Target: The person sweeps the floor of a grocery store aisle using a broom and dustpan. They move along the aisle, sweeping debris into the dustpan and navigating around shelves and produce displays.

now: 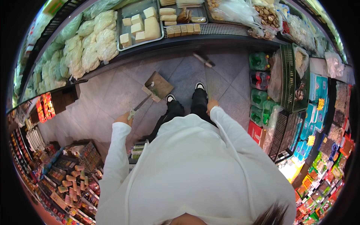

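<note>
My left hand (123, 118) is closed around the upper end of the handle of a long-handled dustpan (162, 84). The pan rests on the grey tiled floor, left of my shoes, with its inside looking brown and dirty. In my right hand (213, 105) is the thin pale stick of a broom (203, 59). Its dark head is blurred, out over the floor near the base of the display counter. Pan and broom head are apart from each other. Whether any sweepings lie in the pan is hard to tell.
Ahead runs a refrigerated display counter (168, 43) with a metal tray (120, 39) of tofu blocks and bagged noodles (105, 36). Green drink bottles (258, 97) and plastic crates (287, 78) line the right side. Packaged goods (74, 182) stand behind on the left.
</note>
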